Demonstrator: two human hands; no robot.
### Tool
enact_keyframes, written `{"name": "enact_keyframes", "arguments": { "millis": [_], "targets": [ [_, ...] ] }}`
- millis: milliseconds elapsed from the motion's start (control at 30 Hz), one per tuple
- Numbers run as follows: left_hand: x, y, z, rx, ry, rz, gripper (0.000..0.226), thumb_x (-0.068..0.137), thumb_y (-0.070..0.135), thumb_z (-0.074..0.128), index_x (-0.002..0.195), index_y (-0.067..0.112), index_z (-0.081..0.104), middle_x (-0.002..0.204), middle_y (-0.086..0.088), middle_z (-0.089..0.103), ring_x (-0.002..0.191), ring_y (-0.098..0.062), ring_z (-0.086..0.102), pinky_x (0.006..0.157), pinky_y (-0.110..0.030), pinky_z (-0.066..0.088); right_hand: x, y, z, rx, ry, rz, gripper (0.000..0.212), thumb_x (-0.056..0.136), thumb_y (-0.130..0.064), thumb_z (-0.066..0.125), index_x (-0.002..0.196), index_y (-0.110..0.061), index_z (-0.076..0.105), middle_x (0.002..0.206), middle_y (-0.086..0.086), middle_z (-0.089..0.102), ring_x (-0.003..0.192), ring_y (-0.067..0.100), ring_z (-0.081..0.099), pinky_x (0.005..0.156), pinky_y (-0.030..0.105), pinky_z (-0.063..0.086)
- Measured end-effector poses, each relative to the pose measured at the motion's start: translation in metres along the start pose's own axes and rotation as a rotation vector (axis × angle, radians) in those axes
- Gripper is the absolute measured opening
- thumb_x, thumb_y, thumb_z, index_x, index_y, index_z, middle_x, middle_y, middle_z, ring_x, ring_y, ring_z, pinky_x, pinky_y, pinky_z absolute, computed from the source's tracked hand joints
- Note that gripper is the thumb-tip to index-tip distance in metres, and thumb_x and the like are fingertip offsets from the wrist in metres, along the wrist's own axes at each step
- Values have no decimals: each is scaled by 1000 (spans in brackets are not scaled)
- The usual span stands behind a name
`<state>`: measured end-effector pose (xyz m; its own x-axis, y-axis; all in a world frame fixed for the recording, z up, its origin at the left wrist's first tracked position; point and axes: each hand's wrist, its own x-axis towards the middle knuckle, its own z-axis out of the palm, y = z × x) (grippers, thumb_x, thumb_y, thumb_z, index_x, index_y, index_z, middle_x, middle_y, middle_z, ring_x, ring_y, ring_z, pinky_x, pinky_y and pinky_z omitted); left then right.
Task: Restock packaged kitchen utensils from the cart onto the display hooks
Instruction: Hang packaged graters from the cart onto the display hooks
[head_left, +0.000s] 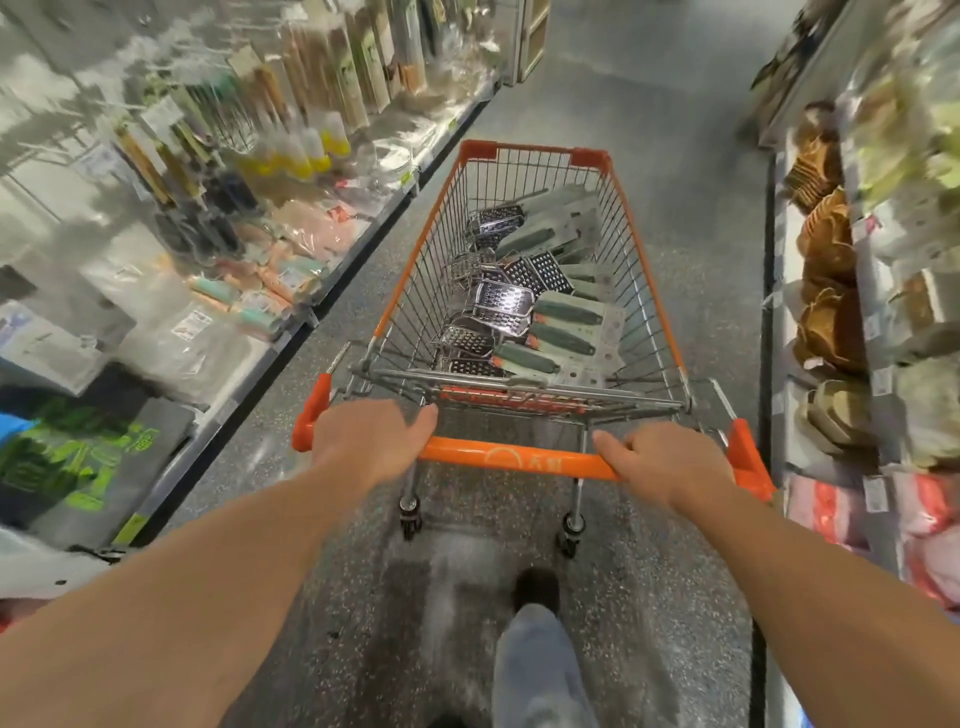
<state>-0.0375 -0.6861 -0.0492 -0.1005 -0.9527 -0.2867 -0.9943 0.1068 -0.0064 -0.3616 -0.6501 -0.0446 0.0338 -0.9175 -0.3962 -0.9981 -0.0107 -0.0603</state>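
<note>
Both hands' fingers curl round cart handle.

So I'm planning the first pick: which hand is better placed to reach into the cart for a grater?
Probably the right hand. Both hands grip the handle, but the nearest graters lie toward the cart's right side. The left hand is farther away.
</note>
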Motion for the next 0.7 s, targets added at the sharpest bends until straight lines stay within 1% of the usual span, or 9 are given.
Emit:
{"name": "enact_keyframes", "arguments": {
  "millis": [67, 133, 300, 367, 467, 533, 600, 633, 700],
  "targets": [
    [34, 3, -10, -5, 4, -13, 82, 99, 73, 16, 67, 19, 69, 55, 6, 55, 52, -14, 60, 51, -25, 44, 34, 8, -12, 8, -4, 1, 73, 100, -70, 21, 64, -18, 59, 69, 2, 61, 68, 20, 62, 72, 37, 53],
    [66, 6, -21, -17, 5, -33, 76, 99, 73, 18, 64, 21, 62, 54, 6, 55, 52, -15, 59, 53, -26, 46, 66, 16, -24, 36, -1, -4, 72, 100, -70, 22, 62, -18, 55, 66, 2, 60, 64, 20, 61, 66, 34, 50],
    [151, 17, -50, -22, -12, -79, 75, 99, 73, 19, 67, 20, 63, 60, 2, 62, 57, -17, 63, 55, -29, 46, 149, 37, -65, 35, 7, -19, 73, 100, -71, 22, 61, -18, 55, 65, 2, 60, 62, 19, 59, 61, 33, 42],
    [187, 20, -59, -29, -17, -87, 76, 98, 74, 19, 65, 21, 62, 60, 2, 62, 58, -18, 62, 57, -30, 46, 184, 45, -80, 21, 6, -23, 76, 98, -73, 19, 64, -18, 59, 68, 1, 62, 64, 17, 59, 63, 34, 44],
    [239, 24, -73, -13, -18, -86, 75, 99, 74, 18, 66, 21, 61, 63, 1, 60, 60, -18, 60, 62, -32, 49, 234, 56, -98, -4, 28, -12, 80, 93, -77, 12, 69, -20, 63, 70, 0, 63, 66, 18, 61, 71, 37, 52],
    [275, 26, -81, -7, -10, -85, 76, 99, 73, 18, 68, 21, 63, 63, 1, 61, 60, -18, 61, 62, -31, 50, 267, 62, -111, -20, 50, 5, 82, 94, -78, 11, 74, -22, 68, 70, -2, 64, 67, 16, 63, 73, 37, 52],
    [311, 26, -89, -14, 10, -67, 77, 99, 73, 17, 69, 22, 66, 63, 2, 62, 58, -16, 63, 60, -29, 53, 299, 67, -126, -33, 62, 17, 82, 94, -79, 8, 82, -29, 72, 68, -6, 66, 64, 13, 64, 73, 35, 53],
    [325, 26, -91, -27, 23, -61, 77, 99, 74, 17, 70, 22, 67, 62, 3, 62, 57, -15, 63, 59, -29, 54, 312, 69, -134, -30, 65, 23, 81, 95, -78, 7, 83, -32, 72, 67, -6, 66, 61, 11, 64, 73, 35, 55],
    [359, 24, -99, -61, 55, -64, 78, 98, 75, 19, 69, 21, 68, 61, 3, 63, 56, -15, 63, 58, -29, 56, 342, 71, -150, -15, 79, 32, 76, 97, -73, 9, 82, -29, 69, 67, -6, 66, 60, 11, 64, 74, 36, 56]
  ]
}}
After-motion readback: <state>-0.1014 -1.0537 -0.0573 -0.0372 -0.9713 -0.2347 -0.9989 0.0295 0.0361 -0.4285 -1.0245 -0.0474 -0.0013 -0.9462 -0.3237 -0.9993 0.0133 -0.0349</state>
